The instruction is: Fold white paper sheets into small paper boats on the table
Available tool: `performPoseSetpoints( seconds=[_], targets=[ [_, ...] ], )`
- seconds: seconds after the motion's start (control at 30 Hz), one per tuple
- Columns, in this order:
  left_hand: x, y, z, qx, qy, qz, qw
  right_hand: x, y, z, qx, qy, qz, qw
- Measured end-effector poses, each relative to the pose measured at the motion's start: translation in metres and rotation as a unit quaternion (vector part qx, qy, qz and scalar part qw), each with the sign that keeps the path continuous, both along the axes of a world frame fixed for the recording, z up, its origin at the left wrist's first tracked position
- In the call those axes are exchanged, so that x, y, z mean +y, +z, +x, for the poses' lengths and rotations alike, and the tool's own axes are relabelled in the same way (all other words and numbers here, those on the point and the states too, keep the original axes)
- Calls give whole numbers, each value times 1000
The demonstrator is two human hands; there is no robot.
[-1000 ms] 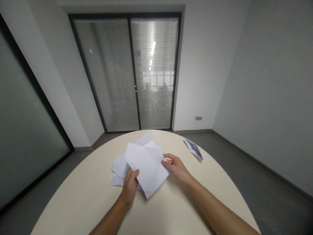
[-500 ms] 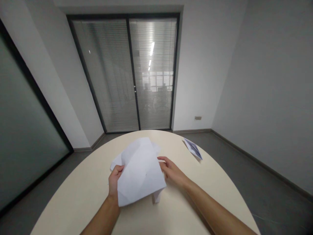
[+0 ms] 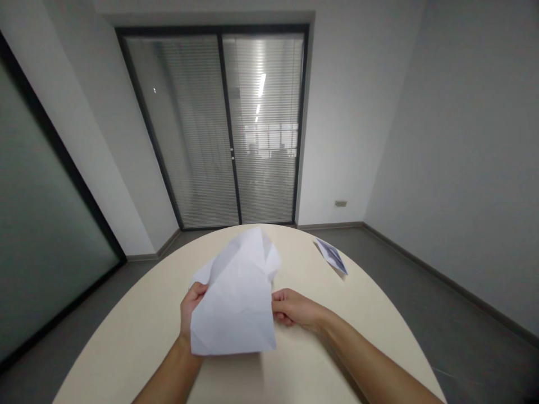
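Note:
A large white sheet of paper (image 3: pixel 236 303), creased and partly folded, is held up over the table. My left hand (image 3: pixel 192 306) grips its left edge, thumb on top and the other fingers hidden behind. At the right edge, my right hand (image 3: pixel 297 308) has its fingers curled and pinched on the paper, the fingertips partly covered by it. Crumpled folds stand up at the far end of the sheet.
The round cream table (image 3: pixel 337 348) spans the foreground. A small folded paper with a dark print (image 3: pixel 332 257) lies near its far right edge. Beyond are a glass door with blinds (image 3: pixel 185 134), white walls and a grey floor.
My right hand has moved down along the paper's right edge and its fingers have closed there. The paper has turned and shifted slightly left, and its far folds stand higher.

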State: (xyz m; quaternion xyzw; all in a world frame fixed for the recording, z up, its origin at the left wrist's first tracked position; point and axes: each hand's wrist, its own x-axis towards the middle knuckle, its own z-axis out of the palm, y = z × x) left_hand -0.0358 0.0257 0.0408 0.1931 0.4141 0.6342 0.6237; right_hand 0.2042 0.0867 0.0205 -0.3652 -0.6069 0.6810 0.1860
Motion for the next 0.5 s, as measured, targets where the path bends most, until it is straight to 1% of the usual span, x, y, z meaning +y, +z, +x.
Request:
performPoseSetpoints(
  seconds=[0.03,0.07,0.13,0.2,0.27,0.3,0.33,0.37,0.4,0.47,0.5],
  targets=[
    [0,1,-1,0,16,-2,1000,1,0,1,9,-21,2,1000],
    [0,1,-3,1,38,0,999,2,0,2,22,-58,8,998],
    [3,2,-5,4,85,6,996,7,2,6,65,-161,37,984],
    [8,0,-7,16,122,8,992,13,3,12,127,-264,76,953],
    [14,-5,-7,45,146,13,988,21,3,19,186,-337,88,919],
    [17,-10,-7,73,169,28,983,26,3,23,206,-365,91,903],
    [19,-14,-6,117,202,41,972,30,1,27,225,-386,88,890],
    [21,-20,-7,164,217,44,961,35,-1,31,239,-391,92,884],
    [23,-25,-7,206,217,34,954,40,-4,35,239,-393,108,881],
    [26,-37,-10,255,200,10,946,51,-11,44,188,-410,172,876],
    [28,-43,-12,271,187,0,944,56,-15,50,138,-426,225,866]
  ],
)
